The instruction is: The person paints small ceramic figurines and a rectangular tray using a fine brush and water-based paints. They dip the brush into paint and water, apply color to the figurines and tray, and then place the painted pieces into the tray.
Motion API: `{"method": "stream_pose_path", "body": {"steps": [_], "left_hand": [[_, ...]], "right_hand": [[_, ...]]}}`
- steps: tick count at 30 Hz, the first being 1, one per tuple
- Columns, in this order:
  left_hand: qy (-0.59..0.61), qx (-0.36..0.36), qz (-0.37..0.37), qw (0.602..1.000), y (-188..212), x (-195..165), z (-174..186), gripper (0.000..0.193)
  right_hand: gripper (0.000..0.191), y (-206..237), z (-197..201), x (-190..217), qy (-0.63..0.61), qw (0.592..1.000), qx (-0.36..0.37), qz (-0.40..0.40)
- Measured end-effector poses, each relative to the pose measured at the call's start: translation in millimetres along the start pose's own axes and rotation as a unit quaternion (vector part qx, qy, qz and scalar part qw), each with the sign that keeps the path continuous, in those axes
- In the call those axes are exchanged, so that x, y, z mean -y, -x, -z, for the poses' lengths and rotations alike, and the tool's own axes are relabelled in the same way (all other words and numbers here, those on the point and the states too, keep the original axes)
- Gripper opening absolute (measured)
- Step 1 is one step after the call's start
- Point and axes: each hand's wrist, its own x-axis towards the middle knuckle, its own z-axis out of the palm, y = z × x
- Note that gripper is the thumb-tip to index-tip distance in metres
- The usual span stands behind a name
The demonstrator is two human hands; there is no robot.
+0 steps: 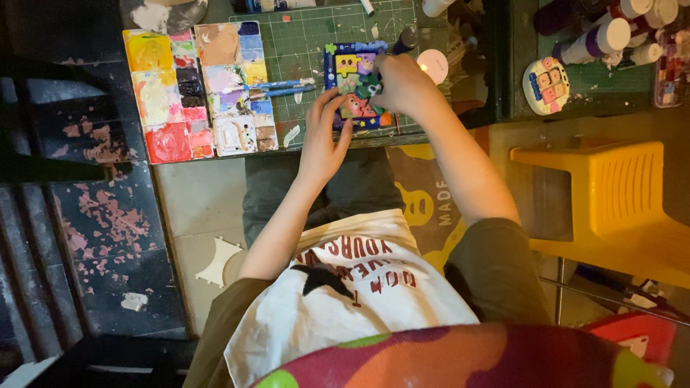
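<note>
Steadiness matters: I'm bracing the painted plaque [355, 82] with my left hand [321, 140], fingers apart, right hand's [402, 85] grip clamped on a paintbrush [403, 42], upper centre of frame.

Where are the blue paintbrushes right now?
In the head view, the blue paintbrushes lie on the paint palette's right edge, just left of the painted plaque both hands steady.

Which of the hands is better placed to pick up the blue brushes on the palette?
Left, probably. The left hand rests at the left edge of the painted plaque, next to the blue brushes and palette; the right hand is curled over the plaque, farther away.
</note>
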Motion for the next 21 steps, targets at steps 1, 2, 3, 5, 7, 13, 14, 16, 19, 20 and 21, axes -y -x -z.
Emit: {"method": "stream_pose_path", "body": {"steps": [1,2,3,5,7,13,14,16,19,20,21], "left_hand": [[-0.001,-0.001,-0.002,1.000,0,0,0,0.045],[-0.002,-0.002,-0.005,1.000,0,-1,-1,0.045],[-0.002,-0.001,-0.005,1.000,0,-1,0,0.045],[-0.003,0.000,-0.007,1.000,-1,-2,0,0.045],[0.001,-0.002,-0.008,1.000,-1,-4,0,0.045],[-0.034,0.004,-0.038,0.999,-6,-9,6,0.044],[-0.051,0.008,-0.050,0.997,-8,-9,7,0.043],[-0.065,0.035,-0.049,0.996,-10,-8,8,0.046],[-0.060,0.063,-0.061,0.994,-15,-4,5,0.049],[-0.053,0.070,-0.068,0.994,-16,-4,3,0.049],[-0.050,0.069,-0.068,0.994,-15,-4,2,0.049]], "right_hand": [[0.055,1,0,-1,-0.006,1.000,-0.012,0.012],[0.056,2,0,-1,-0.011,1.000,-0.017,0.011],[0.056,3,0,-2,-0.016,1.000,-0.021,0.008],[0.057,5,2,-2,-0.034,0.999,-0.028,0.005],[0.057,7,4,0,-0.058,0.998,-0.030,0.000],[0.069,21,16,7,-0.117,0.992,0.033,-0.030],[0.066,23,16,9,-0.110,0.993,0.024,-0.027],[0.061,27,16,10,-0.095,0.995,0.009,-0.021],[0.061,26,10,9,-0.040,0.999,-0.027,0.015],[0.060,24,7,9,-0.037,0.999,-0.026,0.012],[0.059,22,2,9,-0.035,0.999,-0.024,0.009]]}}
